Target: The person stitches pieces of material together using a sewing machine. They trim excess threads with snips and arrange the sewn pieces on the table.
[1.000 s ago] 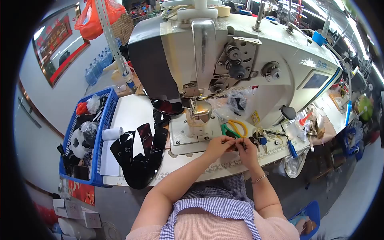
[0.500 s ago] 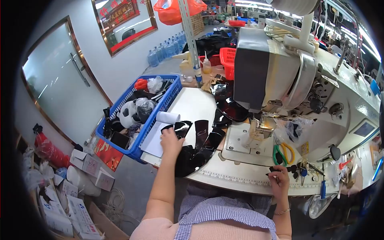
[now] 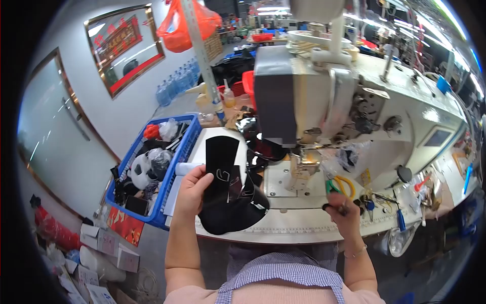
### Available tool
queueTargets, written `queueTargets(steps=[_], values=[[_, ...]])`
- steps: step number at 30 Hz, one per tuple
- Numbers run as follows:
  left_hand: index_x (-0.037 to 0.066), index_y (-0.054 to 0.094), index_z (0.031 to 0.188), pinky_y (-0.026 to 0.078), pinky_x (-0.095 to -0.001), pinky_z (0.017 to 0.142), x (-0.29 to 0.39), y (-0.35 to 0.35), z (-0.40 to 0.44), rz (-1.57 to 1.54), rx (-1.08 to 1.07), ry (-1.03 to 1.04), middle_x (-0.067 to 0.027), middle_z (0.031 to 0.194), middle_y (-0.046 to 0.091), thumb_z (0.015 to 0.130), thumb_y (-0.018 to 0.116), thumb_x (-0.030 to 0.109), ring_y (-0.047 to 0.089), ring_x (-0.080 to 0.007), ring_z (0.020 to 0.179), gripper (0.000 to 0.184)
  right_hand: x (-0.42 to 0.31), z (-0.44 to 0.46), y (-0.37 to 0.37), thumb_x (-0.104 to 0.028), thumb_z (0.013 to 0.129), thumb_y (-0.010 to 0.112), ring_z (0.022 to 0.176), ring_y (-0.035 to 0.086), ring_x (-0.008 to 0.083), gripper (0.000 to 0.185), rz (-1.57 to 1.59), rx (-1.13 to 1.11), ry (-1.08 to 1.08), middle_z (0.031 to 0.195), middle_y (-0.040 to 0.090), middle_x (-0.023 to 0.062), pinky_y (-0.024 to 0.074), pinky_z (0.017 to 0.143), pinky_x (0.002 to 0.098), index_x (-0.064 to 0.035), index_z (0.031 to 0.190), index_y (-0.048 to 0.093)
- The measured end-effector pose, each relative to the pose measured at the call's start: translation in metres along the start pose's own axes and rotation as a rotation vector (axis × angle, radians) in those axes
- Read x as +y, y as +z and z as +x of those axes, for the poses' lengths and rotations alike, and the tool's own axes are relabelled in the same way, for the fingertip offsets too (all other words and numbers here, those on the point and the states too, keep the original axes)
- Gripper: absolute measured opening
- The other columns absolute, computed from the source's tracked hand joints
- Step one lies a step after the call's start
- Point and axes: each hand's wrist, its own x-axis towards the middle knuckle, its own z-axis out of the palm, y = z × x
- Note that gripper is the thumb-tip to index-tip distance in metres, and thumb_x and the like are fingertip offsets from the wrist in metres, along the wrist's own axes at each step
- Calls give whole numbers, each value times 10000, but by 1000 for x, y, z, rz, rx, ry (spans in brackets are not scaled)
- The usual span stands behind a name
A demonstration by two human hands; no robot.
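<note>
In my left hand [image 3: 191,191] is the edge of a black curved piece [image 3: 223,213], which has a matte strap-like upper part and small outlined cutouts. It is lifted above the table's left part, over other glossy dark pieces. My right hand [image 3: 344,212] is closed, fingers pinched round a small black thing at the table's front edge, partly blurred. Just behind that hand lie scissors [image 3: 345,186] with green and yellow handles. Between the hands and farther back is the sewing machine's needle area [image 3: 304,164], over a metal plate [image 3: 276,195].
A blue basket [image 3: 164,202] with bags and small items stands at the left. The large sewing machine [image 3: 276,96] fills the middle and right. Tools, including a blue screwdriver [image 3: 400,220], and small black pieces lie at the right. Boxes [image 3: 106,242] are on the floor.
My left hand has gone from near the right hand to the dark pieces, taken hold of one and raised it. My right hand still holds something small. The view has shifted.
</note>
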Motion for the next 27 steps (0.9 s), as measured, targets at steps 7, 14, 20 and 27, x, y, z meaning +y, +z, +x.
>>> queueTargets(steps=[7, 14, 20, 27], values=[[26, 542, 1078, 534, -241, 651, -69, 72, -29, -197, -140, -180, -49, 980, 618, 882, 522, 27, 610, -94, 838, 197, -39, 8, 45, -31, 747, 720, 705, 591, 70, 259, -75, -353, 10, 781, 630, 40, 458, 579, 224, 10, 978, 611], [-15, 515, 1111, 554, -309, 768, -91, 74, -40, -291, -228, -203, -88, 1017, 606, 886, 518, 18, 621, -150, 908, 227, 3, 18, 75, -170, 746, 756, 609, 504, 20, 220, 15, -286, -131, 677, 582, -27, 419, 546, 198, -25, 807, 603], [-19, 538, 1102, 518, -275, 788, -100, 71, -36, -45, -199, -46, -76, 998, 621, 849, 580, 1, 610, -131, 898, 257, 8, 9, 83, -154, 743, 760, 581, 483, 13, 243, 78, -233, -9, 699, 580, -30, 395, 515, 173, -50, 888, 594], [-24, 560, 1058, 485, -237, 779, -110, 69, -33, -121, -98, -83, -69, 971, 631, 822, 612, -15, 601, -106, 870, 242, 2, 10, 80, -54, 757, 723, 721, 583, 72, 346, 240, -329, 110, 812, 630, 28, 475, 664, 207, -25, 1050, 540]])
